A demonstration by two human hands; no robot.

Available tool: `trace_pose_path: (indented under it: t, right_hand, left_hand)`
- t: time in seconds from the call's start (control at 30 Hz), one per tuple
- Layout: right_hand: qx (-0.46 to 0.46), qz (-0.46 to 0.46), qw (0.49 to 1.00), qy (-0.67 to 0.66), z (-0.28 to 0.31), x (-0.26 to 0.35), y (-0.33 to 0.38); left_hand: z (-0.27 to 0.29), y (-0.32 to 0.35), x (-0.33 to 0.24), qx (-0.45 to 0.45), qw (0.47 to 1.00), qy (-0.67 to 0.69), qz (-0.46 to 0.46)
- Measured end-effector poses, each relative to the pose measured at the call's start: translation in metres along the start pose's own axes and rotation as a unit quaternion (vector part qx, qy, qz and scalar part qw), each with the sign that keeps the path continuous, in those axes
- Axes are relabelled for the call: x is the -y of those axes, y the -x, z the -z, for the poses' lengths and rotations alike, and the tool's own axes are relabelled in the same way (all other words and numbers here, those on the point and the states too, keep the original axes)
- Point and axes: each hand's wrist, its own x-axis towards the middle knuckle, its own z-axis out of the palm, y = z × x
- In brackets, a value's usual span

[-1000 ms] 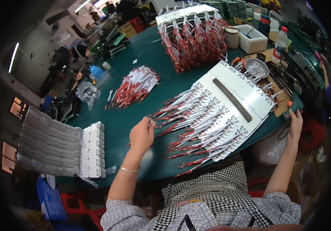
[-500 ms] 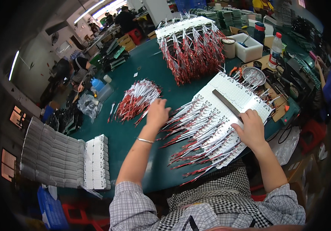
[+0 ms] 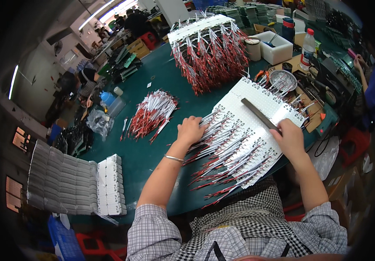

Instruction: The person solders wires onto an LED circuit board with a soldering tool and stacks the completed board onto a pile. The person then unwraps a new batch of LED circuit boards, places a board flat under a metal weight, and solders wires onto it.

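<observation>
While the white panel (image 3: 257,104) lies flat on the green table (image 3: 152,143), the wire ends (image 3: 216,130) are pressed under the flattened left hand (image 3: 191,129); the dark bar (image 3: 259,114) is pinched by the right hand (image 3: 290,138) and should be kept square.

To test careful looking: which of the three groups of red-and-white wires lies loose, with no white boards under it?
The small loose wire pile left of the left hand, lying directly on the green table.
</observation>
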Motion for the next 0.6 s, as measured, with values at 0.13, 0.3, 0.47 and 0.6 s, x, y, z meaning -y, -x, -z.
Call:
trace_pose_path:
  t: [0.13, 0.3, 0.47, 0.6]
  right_hand:
    - [-0.067, -0.150, 0.963, -0.216, 0.037, -0.016, 0.045]
    - [-0.159, -0.203, 0.956, -0.138, 0.082, -0.078, 0.112]
    - [-0.155, -0.255, 0.951, -0.085, 0.111, -0.090, 0.134]
    - [-0.117, -0.262, 0.957, -0.039, 0.102, -0.091, 0.133]
  left_hand:
    - [-0.009, 0.004, 0.016, -0.032, 0.999, 0.027, 0.001]
    - [-0.023, -0.008, 0.001, -0.058, 0.998, -0.016, -0.035]
    - [-0.021, -0.019, 0.036, -0.071, 0.988, 0.089, -0.104]
    - [-0.015, -0.021, 0.040, -0.021, 0.991, 0.105, -0.085]
